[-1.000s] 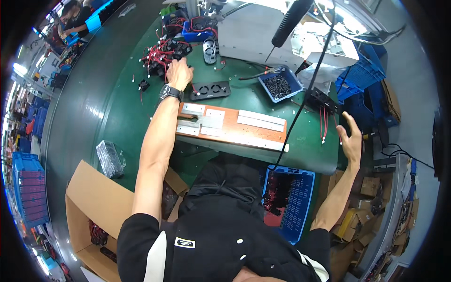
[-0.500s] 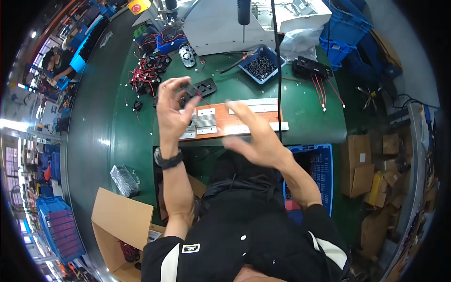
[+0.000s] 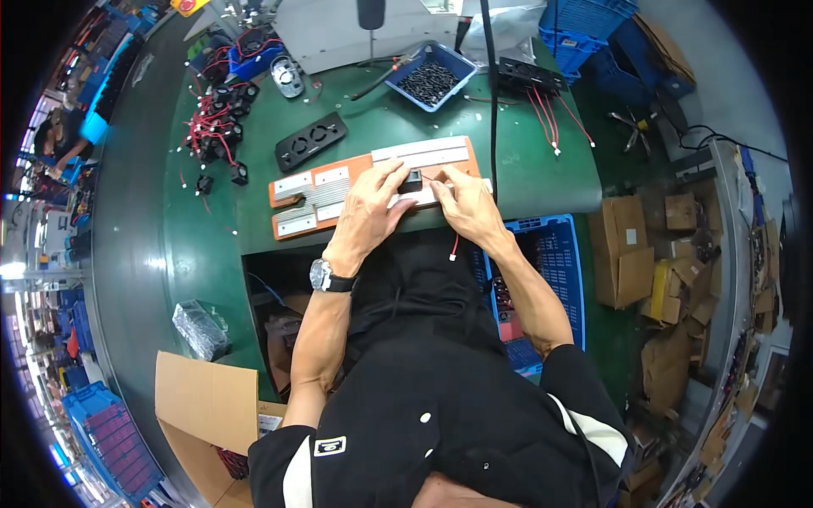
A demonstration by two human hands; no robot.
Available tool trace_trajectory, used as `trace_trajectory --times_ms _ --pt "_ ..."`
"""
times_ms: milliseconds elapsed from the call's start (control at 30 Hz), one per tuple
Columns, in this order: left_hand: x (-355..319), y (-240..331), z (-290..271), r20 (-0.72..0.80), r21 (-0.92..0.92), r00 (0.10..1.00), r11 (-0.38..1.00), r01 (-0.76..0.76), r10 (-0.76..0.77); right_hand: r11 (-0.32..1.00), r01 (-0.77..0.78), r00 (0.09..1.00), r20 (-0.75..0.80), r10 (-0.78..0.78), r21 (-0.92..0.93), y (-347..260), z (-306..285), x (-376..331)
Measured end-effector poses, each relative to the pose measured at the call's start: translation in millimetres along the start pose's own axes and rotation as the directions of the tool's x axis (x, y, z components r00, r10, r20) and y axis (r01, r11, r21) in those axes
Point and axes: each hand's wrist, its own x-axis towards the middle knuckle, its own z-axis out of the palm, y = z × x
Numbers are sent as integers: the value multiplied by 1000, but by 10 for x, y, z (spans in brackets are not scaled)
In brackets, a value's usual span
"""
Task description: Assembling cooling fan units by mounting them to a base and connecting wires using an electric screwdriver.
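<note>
Both hands, left hand [image 3: 373,207] and right hand [image 3: 467,206], pinch a small black fan [image 3: 412,181] over an orange jig [image 3: 322,190] on the green bench [image 3: 525,161], screw tray [image 3: 432,76] beyond.

An open brown cardboard box [image 3: 203,406] sits at the lower left of the frame, its flaps spread, with a crinkled clear plastic bag [image 3: 201,328] just above it. At the right of the frame, brown cardboard cartons [image 3: 627,245] lie flattened or stacked beside the green table's edge, with more crumpled cardboard [image 3: 669,372] below them and a small yellow package [image 3: 660,289] between. A white label patch [image 3: 329,445] with a dark mark sits on the person's black shirt at the lower middle. At the top left edge a yellow sign [image 3: 188,5] with a red spot shows partly.
</note>
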Motion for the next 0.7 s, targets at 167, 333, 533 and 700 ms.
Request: trace_trajectory --times_ms 167,333,533,700 --pt "18 101 -69 61 -86 998 996 37 -32 996 -66 997 35 63 66 106 7 -37" --pt "-1 175 -96 -71 -35 997 999 -38 36 980 -144 986 99 131 136 11 -87 -78" --pt "-65 16 0 -34 43 978 978 -203 204 990 -75 997 -6 76 117 61 -35 -81" --pt "-88 -18 72 -58 -43 997 997 -62 60 993 -46 998 -35 51 112 102 -50 -77"
